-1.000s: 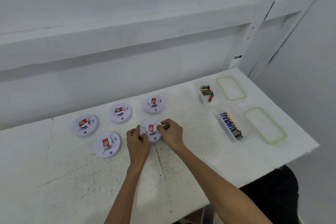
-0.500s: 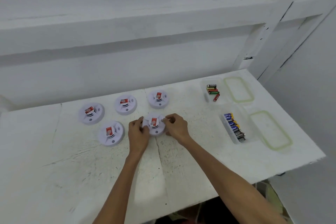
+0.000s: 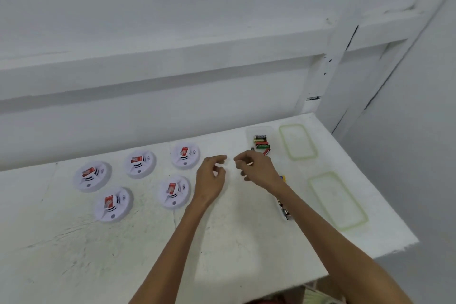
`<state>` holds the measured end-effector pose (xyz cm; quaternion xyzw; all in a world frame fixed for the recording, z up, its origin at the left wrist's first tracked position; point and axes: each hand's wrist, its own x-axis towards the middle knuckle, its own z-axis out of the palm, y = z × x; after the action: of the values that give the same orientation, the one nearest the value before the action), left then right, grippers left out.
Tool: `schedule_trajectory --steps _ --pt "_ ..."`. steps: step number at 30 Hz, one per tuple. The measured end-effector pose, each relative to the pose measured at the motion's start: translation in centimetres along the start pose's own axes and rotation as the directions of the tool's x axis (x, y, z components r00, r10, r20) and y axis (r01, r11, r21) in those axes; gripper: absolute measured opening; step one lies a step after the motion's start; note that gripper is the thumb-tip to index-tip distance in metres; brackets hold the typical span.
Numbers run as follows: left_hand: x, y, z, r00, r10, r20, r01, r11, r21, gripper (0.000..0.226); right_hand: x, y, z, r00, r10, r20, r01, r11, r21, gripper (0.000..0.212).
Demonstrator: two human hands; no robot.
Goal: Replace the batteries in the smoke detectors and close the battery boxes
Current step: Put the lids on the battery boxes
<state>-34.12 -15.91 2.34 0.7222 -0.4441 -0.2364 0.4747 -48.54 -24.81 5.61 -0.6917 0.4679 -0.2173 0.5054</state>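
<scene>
Your five smoke detectors lie flat on the white table [image 3: 123, 254], left of both your hands and touching neither; three form a far row, the left one [image 3: 91, 176], the middle one [image 3: 140, 164] and the right one [image 3: 185, 155], and two lie nearer you, one at the left [image 3: 113, 203] and one [image 3: 174, 191] just beside your left wrist; each is a round white disc with a red rectangular battery seated at its centre, dark curved slots next to it and a small round button near its front edge; the battery bays look uncovered, though the blur hides finer detail. Your left hand [image 3: 211, 177] hovers above the bare table with its fingers loosely curled and its thumb and forefinger slightly apart, holding nothing that shows; your right hand [image 3: 256, 170] hovers close beside it, fingers curled inward, a pale sliver at the forefinger; whether it pinches anything cannot be told. Beyond your right hand stands a clear box [image 3: 259, 128] with loose batteries [image 3: 261, 144], black, red, orange and green; a second clear box [image 3: 283, 215] is mostly hidden under your right forearm; two green-rimmed lids, the far one [image 3: 297, 142] and the near one [image 3: 336, 201], lie flat at the table's right.
</scene>
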Motion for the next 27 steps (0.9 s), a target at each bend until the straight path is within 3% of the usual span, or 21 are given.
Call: schedule_trajectory --steps 4,8,12,17,23,27 --pt "1.8 2.2 4.4 0.992 -0.009 0.122 0.003 0.999 0.048 0.037 0.9 1.3 -5.5 0.998 -0.008 -0.063 0.010 0.999 0.030 0.013" --pt "3.6 3.0 7.6 0.972 -0.130 0.194 0.120 0.991 0.061 0.045 2.3 3.5 -10.1 0.983 -0.053 -0.175 0.040 0.996 -0.078 0.013" --pt "4.4 3.4 9.8 0.973 -0.177 0.151 0.176 0.984 0.020 0.040 4.0 6.2 -12.8 0.968 -0.107 -0.229 0.049 0.968 -0.245 0.014" --pt "3.9 3.5 11.2 0.976 -0.180 0.121 0.182 0.983 -0.002 0.039 4.8 7.7 -13.0 0.994 -0.057 -0.094 0.031 0.965 -0.262 0.015" --pt "4.2 3.2 11.2 0.976 -0.190 0.105 0.190 0.982 0.014 0.040 4.9 8.5 -12.6 0.993 -0.048 -0.105 0.024 0.976 -0.217 0.013" --pt "5.7 3.5 10.8 0.969 -0.192 0.153 0.188 0.981 0.043 0.046 5.6 8.5 -13.5 0.970 -0.024 -0.240 -0.030 0.975 -0.220 0.006"
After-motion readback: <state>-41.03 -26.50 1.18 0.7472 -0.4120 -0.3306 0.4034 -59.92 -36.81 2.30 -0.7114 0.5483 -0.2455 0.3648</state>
